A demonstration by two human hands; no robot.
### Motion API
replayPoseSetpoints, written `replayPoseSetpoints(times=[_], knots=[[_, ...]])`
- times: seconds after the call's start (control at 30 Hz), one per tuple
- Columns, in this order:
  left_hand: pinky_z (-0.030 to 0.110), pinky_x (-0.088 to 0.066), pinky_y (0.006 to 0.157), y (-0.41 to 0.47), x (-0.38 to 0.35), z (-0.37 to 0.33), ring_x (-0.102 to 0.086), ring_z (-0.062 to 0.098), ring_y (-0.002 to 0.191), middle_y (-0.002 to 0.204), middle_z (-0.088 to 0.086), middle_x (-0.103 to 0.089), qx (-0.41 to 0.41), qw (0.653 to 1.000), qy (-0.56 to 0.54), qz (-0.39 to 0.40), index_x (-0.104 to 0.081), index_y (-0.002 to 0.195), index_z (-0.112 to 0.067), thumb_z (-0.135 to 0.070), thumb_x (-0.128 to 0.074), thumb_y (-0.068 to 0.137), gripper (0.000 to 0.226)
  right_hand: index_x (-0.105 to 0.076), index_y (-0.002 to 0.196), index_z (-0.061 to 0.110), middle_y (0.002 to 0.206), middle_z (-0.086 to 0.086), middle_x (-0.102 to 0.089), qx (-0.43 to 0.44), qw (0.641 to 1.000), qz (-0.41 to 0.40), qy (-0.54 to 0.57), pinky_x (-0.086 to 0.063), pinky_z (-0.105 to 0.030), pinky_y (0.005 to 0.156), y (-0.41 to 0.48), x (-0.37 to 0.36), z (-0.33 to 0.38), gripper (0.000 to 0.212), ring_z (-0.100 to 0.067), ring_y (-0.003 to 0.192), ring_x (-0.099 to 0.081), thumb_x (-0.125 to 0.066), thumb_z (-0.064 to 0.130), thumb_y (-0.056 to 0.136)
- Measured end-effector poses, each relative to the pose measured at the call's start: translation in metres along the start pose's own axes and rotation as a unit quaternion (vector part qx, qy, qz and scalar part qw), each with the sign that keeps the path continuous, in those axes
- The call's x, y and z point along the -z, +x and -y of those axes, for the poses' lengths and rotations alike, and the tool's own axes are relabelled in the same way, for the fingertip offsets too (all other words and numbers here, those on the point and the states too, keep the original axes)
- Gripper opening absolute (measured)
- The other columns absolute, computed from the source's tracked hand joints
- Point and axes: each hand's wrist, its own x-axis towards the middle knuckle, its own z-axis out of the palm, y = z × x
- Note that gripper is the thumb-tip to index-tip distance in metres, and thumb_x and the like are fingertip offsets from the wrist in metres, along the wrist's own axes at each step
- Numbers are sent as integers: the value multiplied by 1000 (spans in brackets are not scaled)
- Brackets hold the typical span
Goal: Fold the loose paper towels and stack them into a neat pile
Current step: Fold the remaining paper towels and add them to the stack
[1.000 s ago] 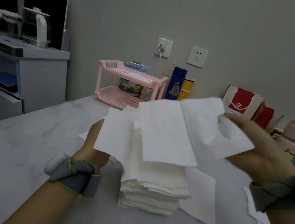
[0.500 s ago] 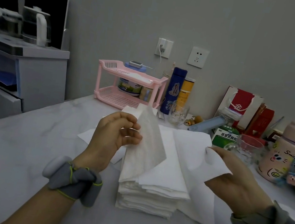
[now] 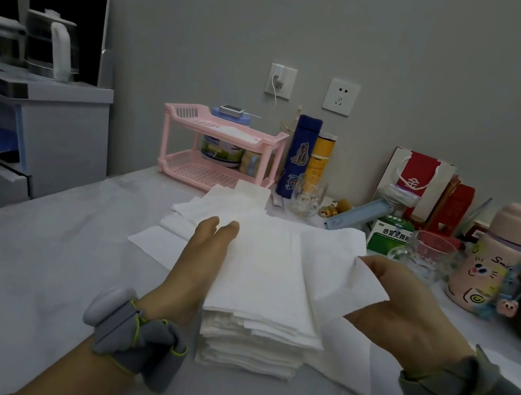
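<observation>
Now | left hand (image 3: pixel 203 257) grip flat, open on pile (image 3: pixel 260 301) | right hand (image 3: pixel 395 311) grip pinching towel (image 3: pixel 340 267) | pink rack (image 3: pixel 219 148) holds tin (image 3: pixel 221 152)

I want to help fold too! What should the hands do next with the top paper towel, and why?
Probably the right hand should swing the loose flap of the white paper towel leftward over the tall white towel stack. That flap hangs out past the stack's right side, while the left hand lies flat, pinning the folded half.
</observation>
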Motion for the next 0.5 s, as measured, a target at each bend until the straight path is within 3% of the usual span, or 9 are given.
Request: replayPoseSetpoints(times=[0.1, 0.2, 0.27, 0.37, 0.43, 0.5], knots=[[25, -27, 90, -3, -2, -1, -35, 5, 112, 144, -10, -35, -8, 1000, -15, -2, -32, 144, -24, -37, -44, 96, 51, -57, 92, 1, 78, -16, -64, -24, 999, 29, 3, -53, -37, 61, 1, 1, 2, 19, -27, 71, -59, -41, 0, 82], [24, -26, 93, -4, -6, 1, -34, 5, 119, 147, -11, -32, -20, 1000, -20, -5, -30, 146, -24, -36, -45, 96, 54, -57, 87, 0, 69, -14, -62, -36, 998, 50, 4, -53, -29, 52, 3, -3, -2, 17, -24, 58, -60, -45, -1, 76], [24, -27, 94, -5, -6, 1, -33, 8, 127, 149, -12, -31, -21, 999, -24, -6, -28, 146, -25, -37, -46, 95, 56, -55, 95, 4, 78, -13, -58, -36, 998, 52, 1, -50, -31, 61, 8, -3, -6, 24, -24, 66, -56, -48, 0, 72], [21, -29, 91, -4, -5, 1, -33, 3, 121, 146, -17, -30, -28, 999, -32, 6, -26, 147, -27, -38, -47, 94, 58, -55, 95, 4, 74, -12, -62, -36, 998, 44, -20, -52, -32, 59, 14, 1, -3, 13, -23, 62, -60, -46, 7, 86], [17, -32, 86, -4, -4, -1, -32, 0, 114, 140, -20, -32, -27, 999, -38, 9, -26, 147, -28, -40, -46, 94, 58, -55, 90, 8, 63, -9, -63, -12, 999, 34, -39, -53, -29, 48, 17, 11, 2, 11, -20, 53, -62, -45, 13, 91], [22, -34, 93, -1, -1, -1, -38, 1, 116, 139, -18, -37, -14, 998, -58, 7, -33, 143, -28, -43, -45, 93, 53, -57, 88, 13, 72, -6, -61, 68, 987, -14, -143, -50, -30, 52, 24, 24, 6, 13, -18, 62, -59, -47, 18, 94]])
